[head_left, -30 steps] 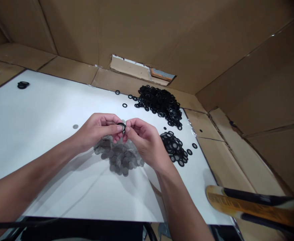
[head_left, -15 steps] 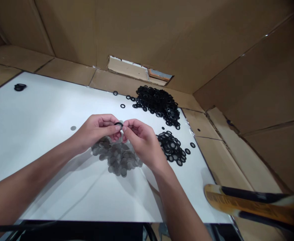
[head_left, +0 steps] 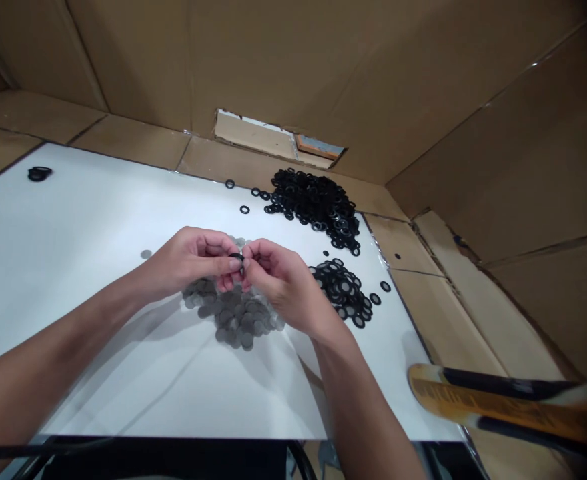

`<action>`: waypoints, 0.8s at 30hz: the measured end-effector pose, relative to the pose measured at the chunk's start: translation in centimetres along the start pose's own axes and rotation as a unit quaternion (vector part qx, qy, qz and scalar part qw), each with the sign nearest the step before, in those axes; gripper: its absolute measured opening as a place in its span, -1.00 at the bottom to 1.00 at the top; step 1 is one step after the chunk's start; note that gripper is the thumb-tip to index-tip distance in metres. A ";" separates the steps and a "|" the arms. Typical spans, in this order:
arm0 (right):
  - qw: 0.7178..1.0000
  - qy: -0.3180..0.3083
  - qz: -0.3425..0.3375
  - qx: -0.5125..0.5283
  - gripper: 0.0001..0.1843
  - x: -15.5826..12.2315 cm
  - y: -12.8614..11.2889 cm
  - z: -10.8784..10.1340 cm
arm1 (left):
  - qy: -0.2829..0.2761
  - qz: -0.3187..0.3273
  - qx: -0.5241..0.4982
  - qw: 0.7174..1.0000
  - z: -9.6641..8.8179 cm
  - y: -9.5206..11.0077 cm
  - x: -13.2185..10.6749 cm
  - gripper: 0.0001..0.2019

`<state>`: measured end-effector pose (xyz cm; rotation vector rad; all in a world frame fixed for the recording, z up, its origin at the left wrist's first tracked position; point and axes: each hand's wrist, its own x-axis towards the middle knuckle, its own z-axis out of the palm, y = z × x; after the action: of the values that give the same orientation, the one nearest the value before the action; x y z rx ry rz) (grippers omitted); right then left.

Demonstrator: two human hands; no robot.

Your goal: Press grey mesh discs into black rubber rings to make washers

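Note:
Above the pile of thin grey discs (head_left: 241, 320), my left hand (head_left: 193, 259) and my right hand (head_left: 279, 277) meet fingertip to fingertip. Between them is a small black ring (head_left: 236, 255), pinched by the left thumb and fingers at its left and by the right thumb and fingers at its right. Fingers cover most of it, so whether a disc sits inside cannot be seen. Just right of my right hand lies a heap of black rings with grey centres (head_left: 344, 292). Farther back is a larger heap of open black rings (head_left: 316, 205).
A white tabletop (head_left: 98, 200) carries everything, with cardboard walls (head_left: 293, 67) behind and at the right. A black item (head_left: 39, 174) lies at the far left, a lone disc (head_left: 146, 254) left of my hand. A yellow and black object (head_left: 473, 397) juts in at lower right.
Both hands have dropped slightly toward me, with the ring between them. The ring has tilted and shows less of its face. The heaps look the same.

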<state>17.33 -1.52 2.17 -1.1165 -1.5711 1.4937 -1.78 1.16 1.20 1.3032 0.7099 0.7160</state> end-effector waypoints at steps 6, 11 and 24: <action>0.999 0.006 -0.035 -0.008 -0.92 -0.2 -0.2 0.4 | 0.015 0.011 -0.022 1.000 0.1 -0.3 0.0 -0.87; 0.996 0.052 -0.066 -0.043 -0.89 -0.1 0.0 0.2 | 0.069 0.034 -0.038 0.996 0.4 -0.7 0.0 -0.87; 0.996 0.082 -0.026 -0.021 -0.86 0.6 0.7 0.3 | 0.071 -0.010 -0.011 0.997 0.3 -0.7 0.2 -0.83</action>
<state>16.95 -1.10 1.41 -1.1824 -1.5134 1.3069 -1.36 1.02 0.52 1.2320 0.8263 0.8031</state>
